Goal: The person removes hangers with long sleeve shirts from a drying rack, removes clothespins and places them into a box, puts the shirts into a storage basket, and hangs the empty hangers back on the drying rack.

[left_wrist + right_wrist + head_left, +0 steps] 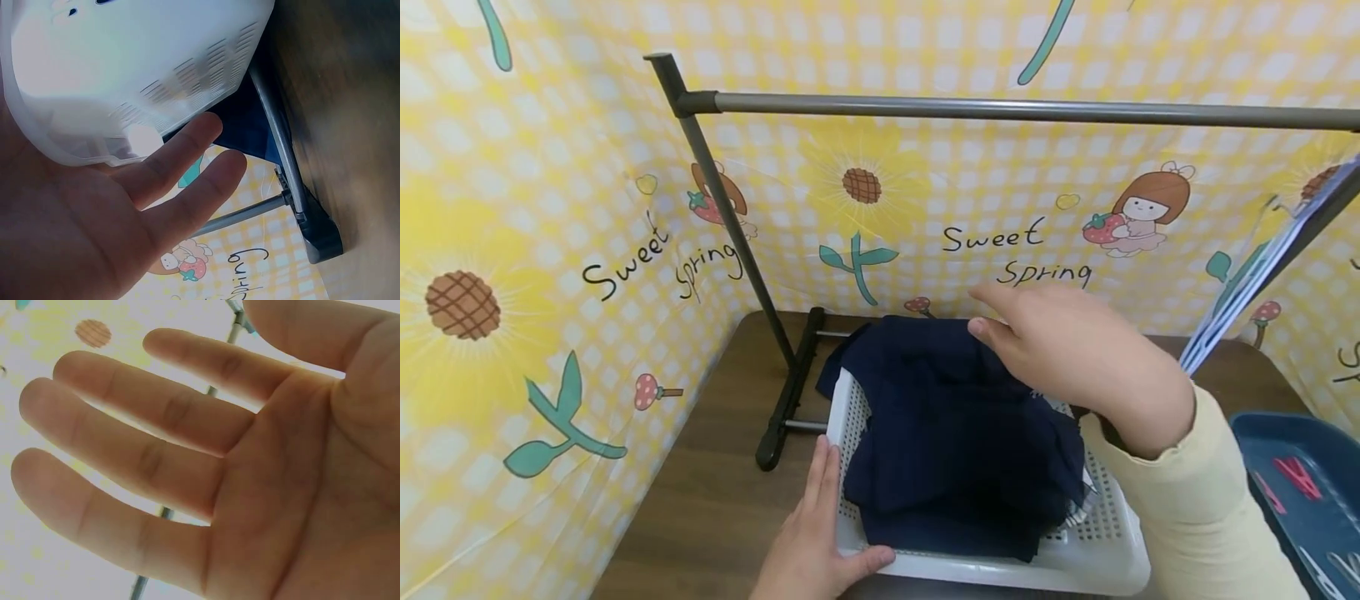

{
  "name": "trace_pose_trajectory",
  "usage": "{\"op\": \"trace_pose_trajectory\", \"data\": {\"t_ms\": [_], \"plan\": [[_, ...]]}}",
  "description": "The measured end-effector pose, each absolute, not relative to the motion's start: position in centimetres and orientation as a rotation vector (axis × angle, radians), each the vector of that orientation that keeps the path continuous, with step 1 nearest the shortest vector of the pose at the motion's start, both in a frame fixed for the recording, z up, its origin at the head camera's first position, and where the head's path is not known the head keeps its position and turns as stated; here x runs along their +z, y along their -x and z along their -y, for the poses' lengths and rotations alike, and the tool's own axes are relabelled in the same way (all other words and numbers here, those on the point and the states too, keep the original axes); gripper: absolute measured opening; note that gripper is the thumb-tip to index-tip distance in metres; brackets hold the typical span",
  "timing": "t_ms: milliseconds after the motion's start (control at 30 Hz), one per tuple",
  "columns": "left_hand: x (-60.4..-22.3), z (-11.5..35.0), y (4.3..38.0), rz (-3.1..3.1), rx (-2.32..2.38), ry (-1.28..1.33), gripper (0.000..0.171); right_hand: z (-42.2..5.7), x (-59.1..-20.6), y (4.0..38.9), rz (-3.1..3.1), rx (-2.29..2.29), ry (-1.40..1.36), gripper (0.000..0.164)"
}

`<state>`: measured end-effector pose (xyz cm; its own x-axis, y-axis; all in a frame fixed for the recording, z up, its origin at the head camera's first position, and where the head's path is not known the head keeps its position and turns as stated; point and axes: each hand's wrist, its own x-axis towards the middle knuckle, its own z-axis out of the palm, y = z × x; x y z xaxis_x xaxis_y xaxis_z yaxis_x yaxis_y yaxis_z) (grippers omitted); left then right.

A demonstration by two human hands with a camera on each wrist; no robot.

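Note:
A white plastic basket (1000,570) with perforated sides stands on the table, heaped with dark navy cloth (955,442). Some of the cloth hangs over the basket's far left side. My left hand (816,525) rests against the basket's near left corner, its fingers along the outer wall and the thumb at the front rim. In the left wrist view, the fingers of that hand (169,181) stretch out straight beside the basket wall (144,69). Above the cloth's far right part is my right hand (1060,342). Its fingers (119,419) are extended and hold nothing.
A garment rack with a horizontal bar (962,108) spans the back, its black foot (786,400) left of the basket. Pale blue hangers (1240,292) hang at the right. A dark blue tray (1270,504) at the right edge holds pink clothes pegs (1296,477). Patterned cloth (910,192) lines the walls.

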<state>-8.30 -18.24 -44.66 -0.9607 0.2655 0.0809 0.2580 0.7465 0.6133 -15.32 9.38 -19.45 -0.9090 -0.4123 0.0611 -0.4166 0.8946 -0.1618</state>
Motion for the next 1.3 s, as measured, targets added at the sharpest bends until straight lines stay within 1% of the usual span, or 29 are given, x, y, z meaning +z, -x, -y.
{"op": "trace_pose_trajectory", "data": {"t_ms": [100, 200, 233, 333, 433, 600, 700, 767, 867, 1000, 1067, 1100, 1167, 1233, 1300], "plan": [[-44.4, 18.5, 8.2, -2.932, 1.020, -0.427, 0.127, -8.7, -18.3, 15.7, 3.047, 0.250, -0.668, 0.048], [-44.4, 18.6, 8.1, -2.922, 1.030, -0.422, 0.127, -7.7, -18.1, 18.2, 3.089, 0.267, -0.632, 0.047], [-44.5, 18.6, 8.1, -2.915, 1.037, -0.421, 0.127, -7.4, -18.6, 19.2, 3.081, 0.272, -0.627, 0.043], [-44.6, 18.4, 8.1, -2.893, 1.054, -0.437, 0.126, -6.2, -21.8, 22.0, 2.938, 0.224, -0.692, 0.029], [-44.6, 18.2, 8.1, -2.893, 1.059, -0.455, 0.126, -4.9, -26.9, 23.5, 2.662, 0.087, -0.762, 0.026], [-44.3, 18.3, 8.2, -2.893, 1.050, -0.439, 0.126, -2.6, -33.9, 24.2, 2.226, -0.059, -0.824, 0.040], [-44.1, 18.3, 8.3, -2.872, 1.050, -0.424, 0.126, -1.7, -36.6, 24.1, 2.102, -0.101, -0.905, 0.050], [-44.2, 18.3, 8.4, -2.869, 1.051, -0.423, 0.126, -1.4, -37.7, 23.9, 2.077, -0.112, -0.944, 0.053], [-44.3, 18.4, 8.3, -2.889, 1.051, -0.423, 0.126, -1.1, -37.5, 24.0, 2.151, -0.089, -0.920, 0.049], [-44.4, 18.8, 8.2, -2.910, 1.051, -0.429, 0.126, -1.4, -34.0, 25.2, 2.573, -0.004, -0.726, 0.030], [-44.4, 18.9, 8.2, -2.907, 1.055, -0.423, 0.126, -2.0, -31.7, 26.7, 2.847, 0.017, -0.620, 0.026], [-44.5, 18.9, 8.2, -2.904, 1.055, -0.419, 0.126, -2.4, -30.7, 27.6, 2.974, 0.017, -0.586, 0.027], [-44.5, 18.9, 8.1, -2.899, 1.061, -0.417, 0.125, -3.6, -29.2, 29.9, 3.177, 0.033, -0.590, 0.026], [-44.6, 18.8, 8.1, -2.892, 1.065, -0.423, 0.125, -5.0, -28.6, 32.0, 3.290, 0.046, -0.645, 0.026], [-44.7, 18.7, 8.0, -2.884, 1.075, -0.432, 0.124, -6.5, -28.8, 33.8, 3.353, 0.001, -0.694, 0.023]]}}
